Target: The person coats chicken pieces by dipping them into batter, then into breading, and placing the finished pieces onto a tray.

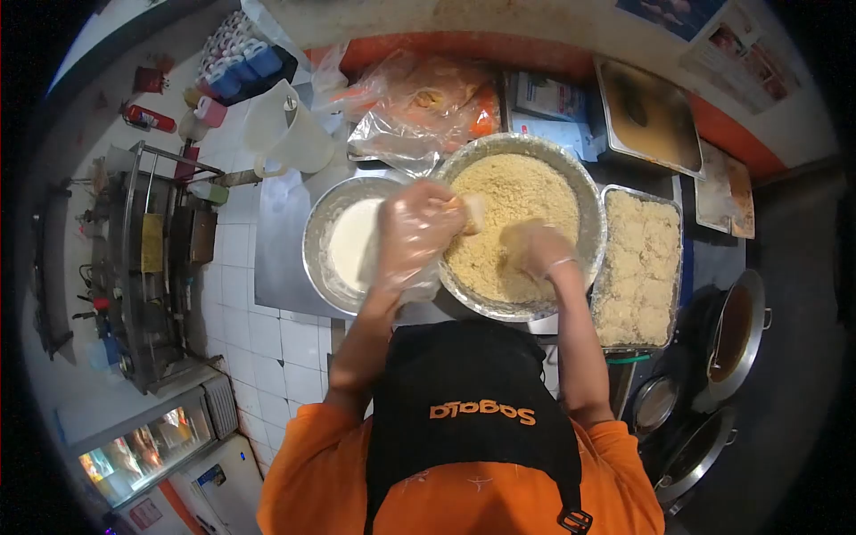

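My left hand [417, 234], in a clear plastic glove, is above the gap between two metal bowls. Its fingers are closed on a pale, wet-looking piece of food [473, 216], whose kind I cannot make out. On the left, a bowl of white batter [353, 242] is partly covered by this hand. The big round bowl [591, 207] holds yellowish crumbs [522, 185]. My right hand [540, 251] reaches into these crumbs, its fingers smeared by motion and partly buried. Beside that bowl, a metal tray [681, 259] carries rows of crumb-coated pieces [635, 267].
A white jug [294, 134] stands behind the batter bowl. Plastic bags [419, 107] lie at the back, near a deep metal pan of brownish liquid [651, 125]. Two large woks, one of them the upper wok [738, 334], sit at the right. A metal rack [152, 259] stands left.
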